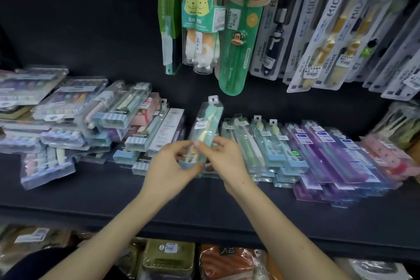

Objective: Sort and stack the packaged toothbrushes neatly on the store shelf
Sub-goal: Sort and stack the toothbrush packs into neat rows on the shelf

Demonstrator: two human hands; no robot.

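Note:
Both hands hold one clear toothbrush pack (pixel 206 120) with a pale green brush inside, tilted up and away over the black shelf (pixel 159 207). My left hand (pixel 172 166) grips its lower end from the left. My right hand (pixel 225 154) pinches the same end from the right. To the right lies a neat row of blue-green packs (pixel 268 143), then purple packs (pixel 336 159) and pink ones (pixel 391 157). On the left sits a loose, jumbled heap of packs (pixel 75 120).
Kids' toothbrush packs (pixel 318 29) and green character packs (pixel 236 29) hang from hooks above the shelf's back. Below the shelf's front edge lie wrapped goods (pixel 172 257) on a lower level. More packs (pixel 400 125) stand at the far right.

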